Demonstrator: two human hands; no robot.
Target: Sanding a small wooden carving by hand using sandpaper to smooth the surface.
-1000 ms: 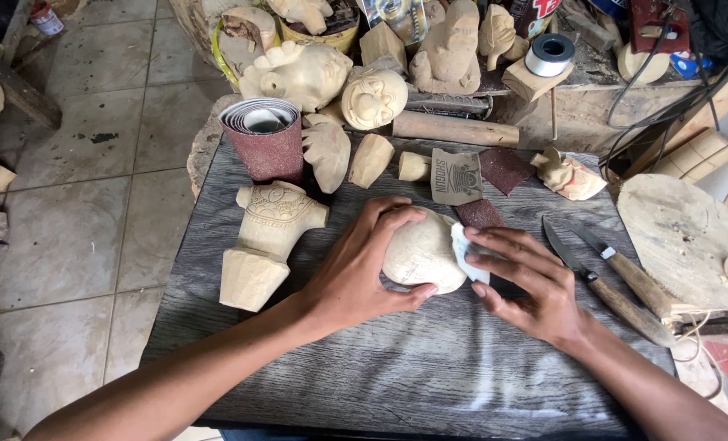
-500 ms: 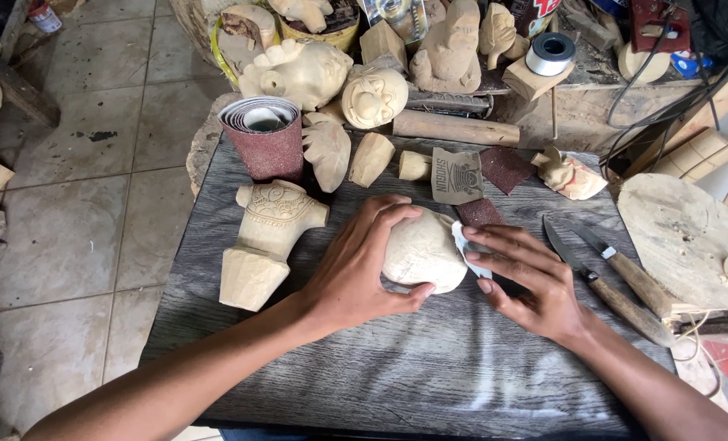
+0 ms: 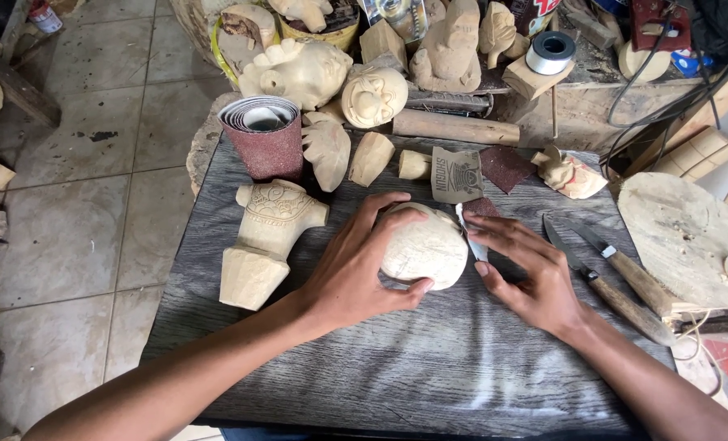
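My left hand (image 3: 356, 265) wraps around a rounded pale wooden carving (image 3: 426, 247) that rests on the grey wood-grain tabletop (image 3: 429, 367). My right hand (image 3: 527, 269) lies at the carving's right side and presses a small folded piece of sandpaper (image 3: 472, 241) against it with the fingertips. A carved wooden torso figure (image 3: 268, 233) stands just left of my left hand.
A roll of red sandpaper (image 3: 266, 135) stands at the back left. Two wooden-handled carving knives (image 3: 617, 273) lie right of my right hand, beside a round wood slab (image 3: 682, 237). Loose sandpaper pieces (image 3: 482, 171), carved heads (image 3: 372, 94) and wood offcuts crowd the back edge.
My right hand's fingers have slid a little along the carving's right side with the sandpaper. My left hand keeps its hold, and the carving stays in place.
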